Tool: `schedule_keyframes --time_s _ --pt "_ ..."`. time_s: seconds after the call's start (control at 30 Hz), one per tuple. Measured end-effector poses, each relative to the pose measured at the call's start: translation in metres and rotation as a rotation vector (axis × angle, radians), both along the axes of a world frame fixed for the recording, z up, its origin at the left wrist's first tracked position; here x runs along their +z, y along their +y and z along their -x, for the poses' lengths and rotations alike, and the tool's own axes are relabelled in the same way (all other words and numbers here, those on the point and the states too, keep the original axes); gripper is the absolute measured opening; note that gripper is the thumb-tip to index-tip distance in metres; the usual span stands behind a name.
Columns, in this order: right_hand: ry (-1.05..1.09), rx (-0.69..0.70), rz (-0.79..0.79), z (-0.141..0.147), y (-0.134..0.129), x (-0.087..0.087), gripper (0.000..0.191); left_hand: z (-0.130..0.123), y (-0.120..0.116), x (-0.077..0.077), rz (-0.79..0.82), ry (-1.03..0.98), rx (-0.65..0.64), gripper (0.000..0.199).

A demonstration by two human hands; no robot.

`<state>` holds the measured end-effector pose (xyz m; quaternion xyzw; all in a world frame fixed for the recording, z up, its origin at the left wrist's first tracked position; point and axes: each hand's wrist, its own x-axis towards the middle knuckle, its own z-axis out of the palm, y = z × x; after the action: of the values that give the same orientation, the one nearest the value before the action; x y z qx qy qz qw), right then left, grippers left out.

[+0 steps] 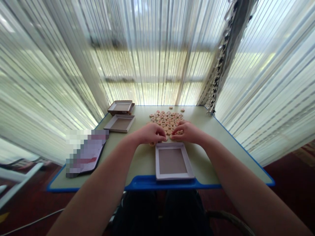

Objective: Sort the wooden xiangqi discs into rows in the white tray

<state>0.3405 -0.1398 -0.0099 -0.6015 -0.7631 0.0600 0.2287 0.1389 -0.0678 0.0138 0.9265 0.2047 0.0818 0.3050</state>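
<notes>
A cluster of round wooden Chinese chess pieces, several marked in red or dark characters, lies on the pale green table. My left hand is at the cluster's near left side, fingers curled down and closed on a piece at its near edge. Opposite it, my right hand has its thumb and fingers pinched on another piece. The fingers partly hide both pieces. Just in front of my hands lies a shallow open cardboard box with white walls and a bare bottom.
Two loose pieces sit near the table's far edge. At the far left are another shallow box and a stacked box. A blurred-out tablet-like device lies at the left edge. Sheer curtains hang behind the table.
</notes>
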Motion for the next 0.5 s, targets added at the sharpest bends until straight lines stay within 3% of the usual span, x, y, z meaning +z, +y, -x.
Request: schedule_keyframes --time_s 0.23,0.5 --pt "-0.071 0.018 -0.022 0.004 0.001 -0.003 0.023 -0.006 0.006 -0.006 -0.283 -0.138 0.139 0.022" --pt "-0.055 0.052 0.007 0.003 0.0 -0.002 0.025 -0.013 0.006 -0.016 -0.315 -0.125 0.116 0.021"
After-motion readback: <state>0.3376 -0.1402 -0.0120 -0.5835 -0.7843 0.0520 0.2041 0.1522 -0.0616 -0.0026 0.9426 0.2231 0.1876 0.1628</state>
